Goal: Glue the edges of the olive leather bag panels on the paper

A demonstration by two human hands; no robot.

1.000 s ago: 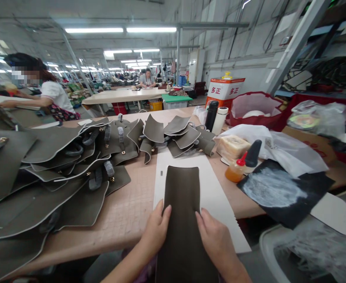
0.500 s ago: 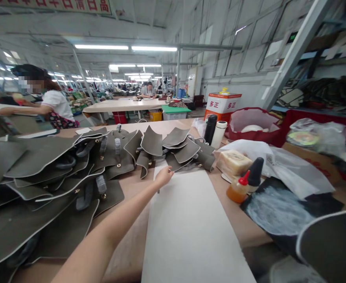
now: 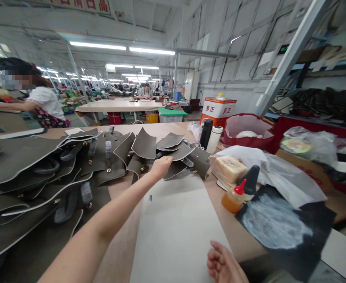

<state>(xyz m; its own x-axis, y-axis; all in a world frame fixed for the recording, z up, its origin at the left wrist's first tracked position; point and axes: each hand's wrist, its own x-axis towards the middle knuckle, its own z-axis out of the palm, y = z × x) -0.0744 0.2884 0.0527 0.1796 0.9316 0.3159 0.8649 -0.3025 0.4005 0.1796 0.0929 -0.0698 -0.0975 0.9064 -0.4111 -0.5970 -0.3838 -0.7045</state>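
While left hand (image 3: 161, 167) touches grey panel (image 3: 183, 152), grip unclear | right hand (image 3: 223, 261) curls loosely, empty

Bright ceiling tubes (image 3: 98, 46), stretched edges, seemingly blurred

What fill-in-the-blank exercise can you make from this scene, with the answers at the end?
1. The ____ hand is the one at the grey pieces.
2. The orange bottle has a ____ cap.
3. The white flask stands beside a ____ flask.

Missing words: left; red; black.
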